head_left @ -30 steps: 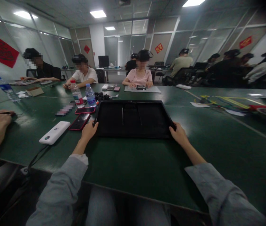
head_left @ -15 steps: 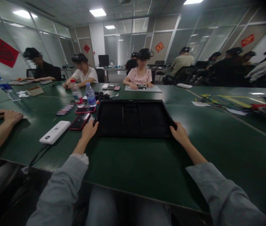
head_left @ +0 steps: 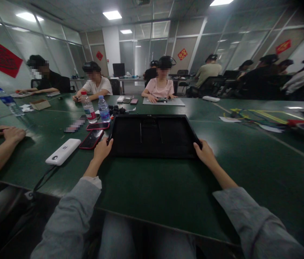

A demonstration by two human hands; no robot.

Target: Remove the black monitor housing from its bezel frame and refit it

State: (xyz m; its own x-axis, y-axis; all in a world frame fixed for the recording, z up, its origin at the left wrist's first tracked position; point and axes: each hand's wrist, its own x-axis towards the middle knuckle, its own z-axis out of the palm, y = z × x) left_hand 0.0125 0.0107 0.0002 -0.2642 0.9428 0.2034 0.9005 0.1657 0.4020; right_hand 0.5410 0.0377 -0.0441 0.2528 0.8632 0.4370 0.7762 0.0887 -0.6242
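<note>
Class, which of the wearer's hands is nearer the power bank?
Left. The left hand is right of the power bank; the right hand is farther right, across the black panel.

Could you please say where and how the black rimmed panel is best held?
Probably by the short side edges of the black rimmed panel, from left and right: it is wide and shallow, and the left hand and right hand hold it there.

The panel [head_left: 150, 144] is between the left hand [head_left: 103, 149], at its left edge, and the right hand [head_left: 204, 151], at its right. On the worktop [head_left: 154, 190], two phones [head_left: 92, 139] lie left of it, a power bank [head_left: 63, 151] farther left, two bottles [head_left: 88, 109] behind the phones. A board [head_left: 177, 103] lies beyond the panel, cables [head_left: 250, 117] far right.
</note>
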